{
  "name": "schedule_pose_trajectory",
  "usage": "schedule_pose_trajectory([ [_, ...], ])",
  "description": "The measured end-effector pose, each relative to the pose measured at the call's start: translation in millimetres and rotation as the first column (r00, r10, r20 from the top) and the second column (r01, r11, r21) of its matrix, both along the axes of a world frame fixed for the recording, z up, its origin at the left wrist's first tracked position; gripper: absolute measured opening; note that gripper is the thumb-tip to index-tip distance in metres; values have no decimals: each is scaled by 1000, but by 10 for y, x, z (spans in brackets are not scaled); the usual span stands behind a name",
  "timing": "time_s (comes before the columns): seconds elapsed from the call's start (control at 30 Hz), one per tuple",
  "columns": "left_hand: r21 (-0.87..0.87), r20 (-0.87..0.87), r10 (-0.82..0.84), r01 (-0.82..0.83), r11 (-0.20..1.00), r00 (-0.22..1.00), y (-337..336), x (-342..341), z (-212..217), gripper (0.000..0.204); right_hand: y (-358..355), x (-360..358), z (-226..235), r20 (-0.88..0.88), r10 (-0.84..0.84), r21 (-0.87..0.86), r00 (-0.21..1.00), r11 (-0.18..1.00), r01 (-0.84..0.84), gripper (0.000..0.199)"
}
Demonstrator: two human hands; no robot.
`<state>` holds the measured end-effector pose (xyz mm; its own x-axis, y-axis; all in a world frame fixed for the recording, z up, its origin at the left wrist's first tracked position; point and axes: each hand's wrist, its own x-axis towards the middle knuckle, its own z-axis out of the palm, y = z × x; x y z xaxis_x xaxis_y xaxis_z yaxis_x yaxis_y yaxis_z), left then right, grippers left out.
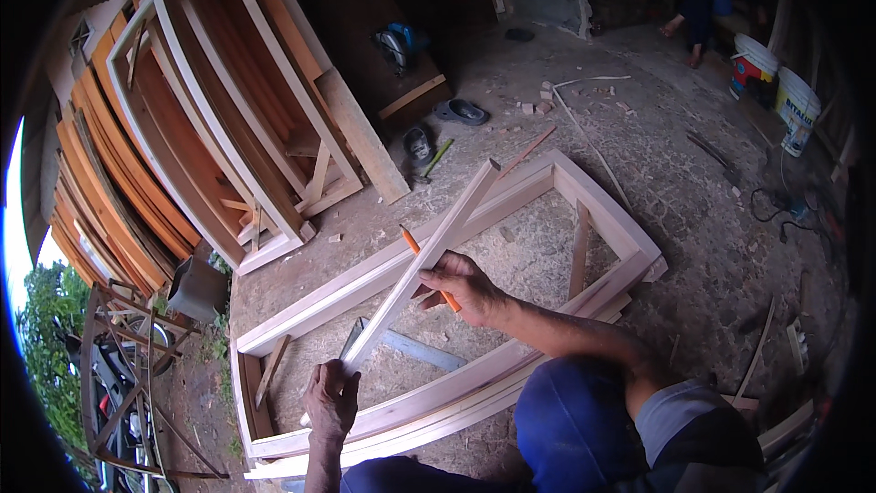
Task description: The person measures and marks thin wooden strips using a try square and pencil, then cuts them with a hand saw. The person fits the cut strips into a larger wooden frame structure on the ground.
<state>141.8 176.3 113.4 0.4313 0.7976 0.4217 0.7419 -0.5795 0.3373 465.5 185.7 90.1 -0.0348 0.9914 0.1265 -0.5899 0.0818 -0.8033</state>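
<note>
My left hand (330,399) is closed around the near end of a pale wooden strip (392,306), which slants up and away over a wooden frame (319,310) lying on the ground. An orange pencil (411,239) is in my right hand (464,288), whose fingers are bent against the middle of the strip. The pencil crosses the strip, its tip pointing up and left. Beneath the strip, inside the frame, lies a flat grey tool (420,350), partly hidden, its kind unclear. The frame has short diagonal braces (579,251) at its corners.
Tall door-like wooden frames (173,110) stand at the left. Beyond the frame lie a green-handled tool (438,160), dark clogs (463,111), wood offcuts (538,105) and a blue circular saw (399,44). Buckets (796,110) stand far right, near a seated person (701,18).
</note>
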Motion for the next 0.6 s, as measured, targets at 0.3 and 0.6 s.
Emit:
schedule_pose_trajectory([
  [0.3, -51, -47, -59, 56, 997, 997, 149, 497, 12, 27, -132, 362, -293, -165, -148, -52, 975, 989, 142, 25],
  [0.6, 1, -80, -91, 92, 996, 993, 214, 576, -42, 23, -257, 597, -456, -220, -332, -141, 917, 941, 307, 26],
])
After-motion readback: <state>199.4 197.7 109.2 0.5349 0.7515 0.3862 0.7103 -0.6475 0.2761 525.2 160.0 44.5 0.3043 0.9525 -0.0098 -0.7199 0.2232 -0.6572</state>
